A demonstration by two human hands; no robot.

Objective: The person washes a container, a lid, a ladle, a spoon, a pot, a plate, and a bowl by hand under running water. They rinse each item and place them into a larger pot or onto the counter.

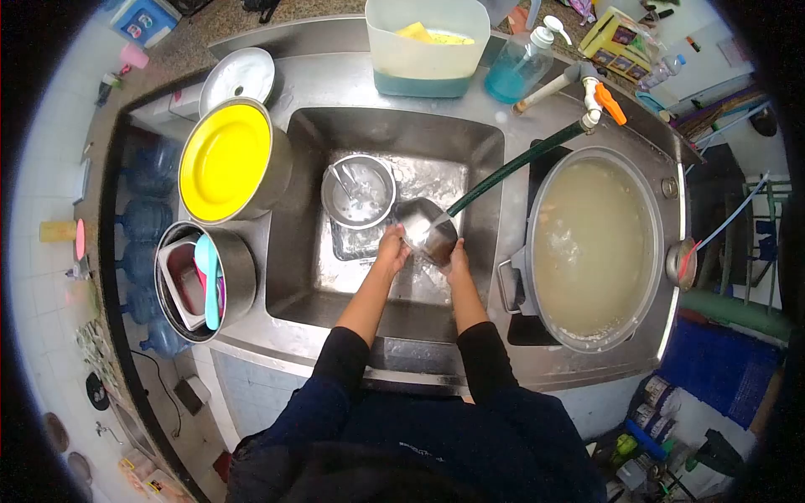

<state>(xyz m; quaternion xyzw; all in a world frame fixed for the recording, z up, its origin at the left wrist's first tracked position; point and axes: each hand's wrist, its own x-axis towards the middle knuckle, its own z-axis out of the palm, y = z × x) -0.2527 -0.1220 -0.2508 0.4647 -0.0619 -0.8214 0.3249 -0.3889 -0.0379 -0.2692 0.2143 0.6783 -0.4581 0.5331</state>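
Over the sink, my left hand and my right hand grip opposite sides of a shiny metal bowl, which is tilted. Fingers of both hands are partly hidden behind it. A dark green hose slants down from the tap, its end at the bowl, where water appears to run. Just left of the bowl, a round metal pan with cutlery inside sits in the sink. Part of a clear rectangular container shows beneath that pan.
Left of the sink stand a pot topped by a yellow plate and a pot of utensils. A large basin of cloudy water fills the right side. Behind are a sponge container, a soap bottle and an orange-handled tap.
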